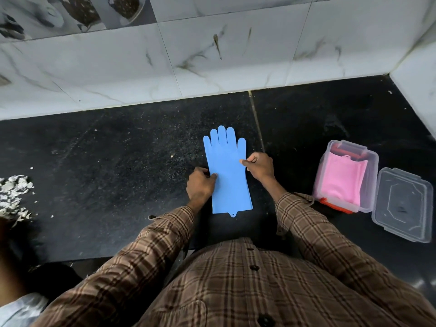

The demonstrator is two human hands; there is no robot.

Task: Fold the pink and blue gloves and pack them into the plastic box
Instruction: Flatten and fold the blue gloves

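From my head camera, looking down, the blue glove [226, 171] lies flat on the dark counter [118, 161], right in front of me. Its fingers point to 12 o'clock, at the tiled wall [212, 55]. Its cuff points to 6 o'clock, at my tummy. I think I laid it flat like this so it will fold neatly.

My left hand [200, 185] is at the glove's 9 o'clock edge. Its grip is curled, and it pinches that edge between thumb and finger. My right hand [258, 166] is at the 3 o'clock edge, a bit nearer the glove's thumb. Its grip is curled too and pinches that side. I hold both edges so the glove stays straight and I can lift or turn it over without a twist.

Both my arms reach out from 6 o'clock in brown check sleeves [306, 223]. My wrists bend down and my knuckles face up.

The plastic box [344, 178] stands near, at 3 o'clock from the glove. It is open. The pink glove [342, 180] is folded inside it already, so I guess half the job is done. The clear lid [401, 204] lies just beside the box, further to 3 o'clock. I keep the box close so the blue glove has a short trip.

Some white scraps [14, 197] lie far off at 9 o'clock.
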